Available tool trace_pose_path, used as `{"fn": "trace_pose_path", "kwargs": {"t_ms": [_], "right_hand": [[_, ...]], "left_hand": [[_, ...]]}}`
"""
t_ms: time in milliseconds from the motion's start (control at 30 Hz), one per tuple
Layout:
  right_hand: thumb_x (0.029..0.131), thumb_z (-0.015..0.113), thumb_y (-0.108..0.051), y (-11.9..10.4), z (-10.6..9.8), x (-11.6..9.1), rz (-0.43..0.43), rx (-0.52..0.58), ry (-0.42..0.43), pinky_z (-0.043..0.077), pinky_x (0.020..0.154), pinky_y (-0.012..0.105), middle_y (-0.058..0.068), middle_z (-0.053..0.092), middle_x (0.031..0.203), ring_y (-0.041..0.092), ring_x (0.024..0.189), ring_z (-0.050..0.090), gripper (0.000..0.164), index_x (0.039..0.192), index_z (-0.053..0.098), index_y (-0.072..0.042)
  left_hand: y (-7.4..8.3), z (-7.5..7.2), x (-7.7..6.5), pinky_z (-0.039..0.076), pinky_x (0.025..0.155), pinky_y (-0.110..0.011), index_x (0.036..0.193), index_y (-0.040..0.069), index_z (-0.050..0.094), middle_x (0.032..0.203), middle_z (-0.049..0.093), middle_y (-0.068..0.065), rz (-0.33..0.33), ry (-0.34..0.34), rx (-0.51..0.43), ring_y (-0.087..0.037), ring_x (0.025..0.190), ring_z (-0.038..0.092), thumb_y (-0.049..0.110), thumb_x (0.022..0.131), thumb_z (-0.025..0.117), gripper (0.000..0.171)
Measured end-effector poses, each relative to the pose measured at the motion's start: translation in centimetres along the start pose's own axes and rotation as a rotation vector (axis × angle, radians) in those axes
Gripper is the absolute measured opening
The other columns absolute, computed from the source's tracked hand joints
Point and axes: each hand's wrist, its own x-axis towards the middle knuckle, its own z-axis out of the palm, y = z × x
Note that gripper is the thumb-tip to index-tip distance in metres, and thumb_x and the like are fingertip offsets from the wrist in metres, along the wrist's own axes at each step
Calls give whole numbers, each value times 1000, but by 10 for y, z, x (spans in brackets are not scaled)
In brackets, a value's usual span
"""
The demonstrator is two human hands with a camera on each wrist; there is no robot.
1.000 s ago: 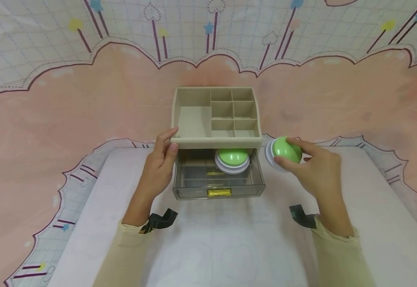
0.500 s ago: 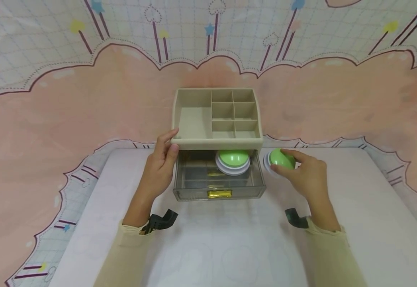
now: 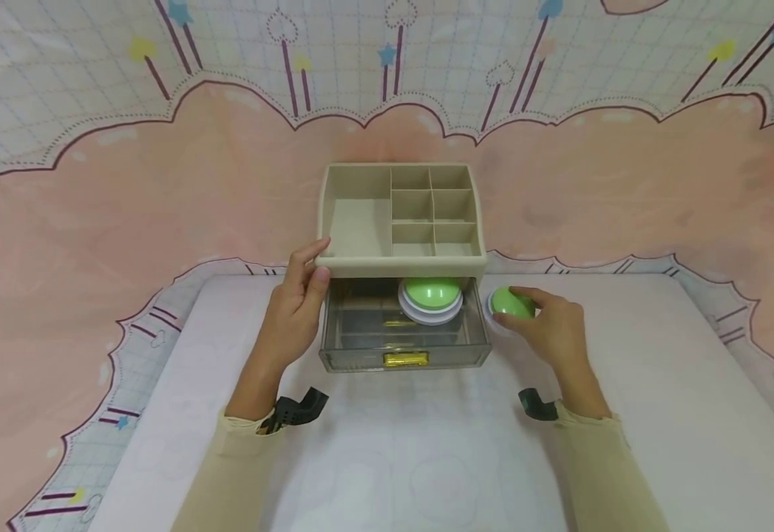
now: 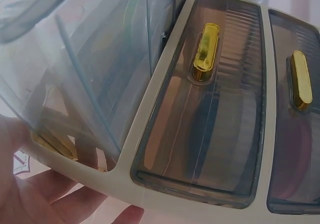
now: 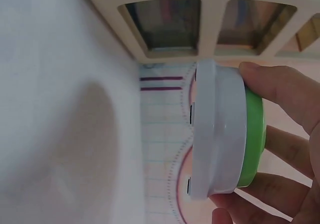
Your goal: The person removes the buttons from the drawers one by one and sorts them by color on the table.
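A beige desktop drawer organizer (image 3: 360, 222) stands at the back of the table, its top smoked drawer (image 3: 367, 360) pulled out. My left hand (image 3: 296, 299) holds the organizer's left front corner, fingers over the rim and thumb in front. Inside the drawer, toward the back right, sits a green-domed white button (image 3: 432, 299). Just right of the drawer, my right hand (image 3: 549, 329) grips a second green-domed button (image 5: 227, 129) by its edge. In the right wrist view its flat underside faces the white tabletop, with a gap between them.
Lower drawers (image 4: 210, 108) with gold handles are shut in the left wrist view. Several small compartments (image 3: 435, 205) divide the organizer's top. A white table (image 3: 387, 458) lies in front, with a patterned cloth (image 3: 160, 185) behind.
My right hand has moved left and nearer to me with its button, closer to the drawer's right side. The left hand, organizer and drawer have stayed in place.
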Motion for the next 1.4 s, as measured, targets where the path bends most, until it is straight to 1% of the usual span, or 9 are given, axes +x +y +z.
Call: {"fn": "trace_pose_path", "kwargs": {"t_ms": [67, 133, 267, 367, 533, 867, 1000, 1200, 1400], "right_hand": [[83, 85, -42, 3, 4, 2, 1, -3, -21, 39, 66, 32, 16, 76, 103, 29, 88, 55, 59, 132, 70, -13], [84, 84, -43, 5, 8, 3, 5, -11, -43, 45, 71, 35, 18, 75, 112, 31, 93, 58, 59, 133, 69, -13], [84, 83, -41, 11, 16, 5, 7, -23, -70, 52, 83, 46, 21, 72, 121, 36, 103, 64, 59, 133, 68, -10], [84, 83, -40, 13, 21, 6, 15, -21, -92, 53, 89, 51, 22, 71, 123, 38, 107, 65, 61, 134, 67, -9], [86, 82, -38, 16, 27, 7, 59, -20, -149, 51, 97, 55, 23, 68, 129, 39, 114, 61, 61, 137, 64, -8], [86, 81, -34, 17, 29, 6, 95, -21, -180, 49, 98, 55, 24, 65, 133, 40, 115, 59, 60, 138, 64, -9], [86, 82, -32, 19, 30, 6, 84, -28, -186, 48, 98, 55, 24, 65, 133, 39, 113, 58, 59, 137, 64, -8], [86, 82, -28, 23, 32, 8, 53, -28, -179, 48, 94, 53, 23, 68, 128, 37, 107, 58, 55, 134, 66, -6], [87, 81, -28, 22, 33, 7, 78, -12, -200, 48, 96, 54, 23, 66, 131, 38, 110, 57, 55, 135, 65, -6]], "left_hand": [[0, 0, 0, 42, 109, -58, 155, 28, 33, 149, 54, -19, 2, -1, 1, -34, 134, 55, 30, 112, 41, 44], [0, 0, 0, 42, 107, -57, 154, 28, 34, 148, 55, -19, 2, 1, 4, -33, 131, 56, 30, 112, 41, 43], [-1, 0, -1, 43, 105, -56, 154, 27, 34, 146, 57, -19, 3, 5, 7, -33, 127, 58, 30, 112, 41, 43], [-2, 0, -1, 43, 106, -57, 154, 27, 34, 147, 56, -20, 7, 5, 9, -33, 130, 57, 30, 112, 41, 43], [-2, 0, -1, 42, 108, -59, 154, 27, 33, 148, 55, -20, 9, 4, 9, -34, 134, 55, 30, 112, 41, 43], [-3, 0, 0, 42, 107, -57, 154, 27, 34, 148, 55, -20, 12, 2, 11, -34, 131, 56, 31, 112, 41, 43], [-2, 0, 0, 42, 107, -57, 154, 27, 34, 148, 56, -19, 13, 4, 8, -34, 132, 56, 31, 112, 41, 43], [-1, 0, 1, 42, 108, -58, 154, 27, 34, 149, 54, -20, 15, 2, 1, -34, 135, 55, 30, 112, 42, 43], [-2, 0, 0, 42, 107, -57, 154, 28, 34, 148, 56, -19, 4, 1, 4, -33, 132, 56, 30, 112, 42, 43]]}}
